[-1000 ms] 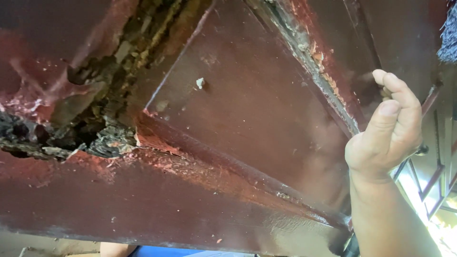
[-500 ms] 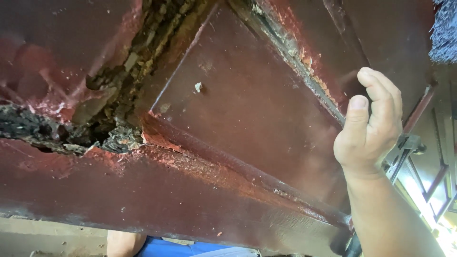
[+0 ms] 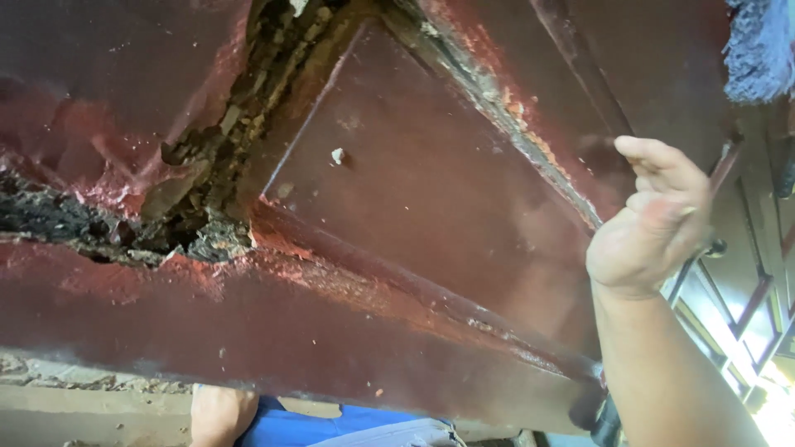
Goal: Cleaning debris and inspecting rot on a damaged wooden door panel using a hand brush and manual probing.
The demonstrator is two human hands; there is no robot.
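My right hand [image 3: 650, 223] is raised at the right, with its forearm rising from the bottom right corner. The fingers are loosely curled and hold nothing. Their tips are close to the right edge of a dark red painted panel [image 3: 431, 190], and I cannot tell whether they touch it. A small pale stud [image 3: 337, 155] sticks out of the panel. A thick red-brown beam [image 3: 248, 323] runs across below it. My left hand is not visible.
A crumbled, rusty gap [image 3: 207, 207] full of debris opens at the left between beam and panel. A blue fuzzy thing [image 3: 762, 50] hangs at the top right. A red window grille [image 3: 745, 306] stands behind my hand. Bare skin [image 3: 219, 414] and blue cloth [image 3: 331, 426] show at the bottom.
My right hand has come away from the panel's right edge, shifted left and down, and its fingers have loosened. The view has drifted slightly.
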